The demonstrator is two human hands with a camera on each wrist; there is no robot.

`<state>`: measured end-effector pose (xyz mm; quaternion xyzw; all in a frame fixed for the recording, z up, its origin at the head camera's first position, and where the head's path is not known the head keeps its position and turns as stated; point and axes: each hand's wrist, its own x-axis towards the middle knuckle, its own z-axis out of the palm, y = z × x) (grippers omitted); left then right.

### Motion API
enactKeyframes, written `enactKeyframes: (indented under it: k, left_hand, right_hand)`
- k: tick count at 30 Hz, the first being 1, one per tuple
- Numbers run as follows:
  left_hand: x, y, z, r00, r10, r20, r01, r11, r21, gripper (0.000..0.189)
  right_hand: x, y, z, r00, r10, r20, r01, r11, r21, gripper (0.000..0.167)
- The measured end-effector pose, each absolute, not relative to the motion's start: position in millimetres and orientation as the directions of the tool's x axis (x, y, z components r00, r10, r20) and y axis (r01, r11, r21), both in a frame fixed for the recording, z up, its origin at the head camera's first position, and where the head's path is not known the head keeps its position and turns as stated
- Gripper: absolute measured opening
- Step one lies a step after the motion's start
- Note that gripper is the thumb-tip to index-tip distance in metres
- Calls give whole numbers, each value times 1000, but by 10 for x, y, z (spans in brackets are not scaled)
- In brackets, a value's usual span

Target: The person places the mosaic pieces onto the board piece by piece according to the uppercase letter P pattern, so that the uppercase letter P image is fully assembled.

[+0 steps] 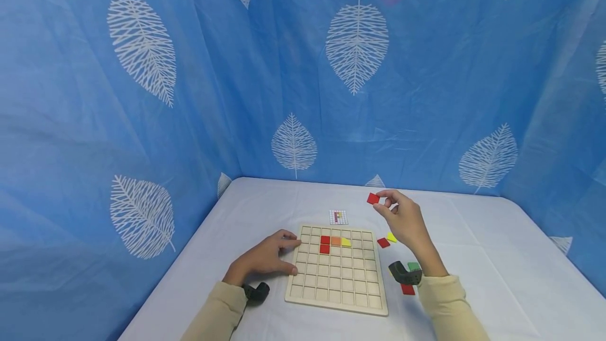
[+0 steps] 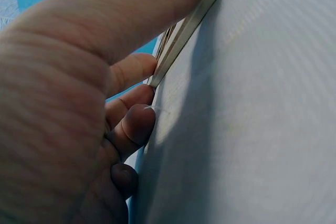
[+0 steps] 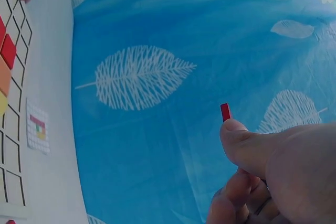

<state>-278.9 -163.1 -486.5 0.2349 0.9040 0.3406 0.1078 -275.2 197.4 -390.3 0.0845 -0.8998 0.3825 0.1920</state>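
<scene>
We are edge-pinching a red tile [image 1: 373, 199] in our right grip [image 1: 404, 220], at one o'clock from the board [image 1: 335, 271], left grip [image 1: 267, 254] spread at nine o'clock, risking a drop should that hold loosen.

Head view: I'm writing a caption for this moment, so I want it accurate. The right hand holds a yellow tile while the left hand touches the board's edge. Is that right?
Not quite; the tile's colour is wrong. The head view shows that the right hand holds a red tile while the left hand touches the board's edge.
</scene>
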Motion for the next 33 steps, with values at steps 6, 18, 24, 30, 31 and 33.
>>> enactKeyframes:
  k: [6,18,24,30,31,33]
  left_hand:
    - [-2785,-1631,-4875,-870,492,-38,349,667,659,83]
    - [-2812,-1635,-4876,-875,482,-38,341,671,658,84]
    - [-2814,-1633,-4875,-879,475,-43,332,673,661,84]
    - [-2819,-1633,-4904,-878,476,-44,331,672,663,84]
    - [-2819,-1632,-4909,-878,477,-42,333,672,661,84]
    - [-2819,-1633,-4916,-877,479,-38,339,673,658,84]
  right_hand:
    - [-2729,1915,-3896,-917,-18,398,-306,673,-674,32]
    - [-2722,1783,-3916,-926,-48,375,-331,581,-744,32]
    - [-2721,1682,-3971,-934,-74,350,-330,553,-765,30]
    - [-2728,1604,-4049,-936,-103,337,-337,540,-771,29]
    - [-2724,1593,-4060,-935,-109,337,-341,538,-771,29]
    - [-2718,1565,-4084,-936,-122,330,-342,534,-773,28]
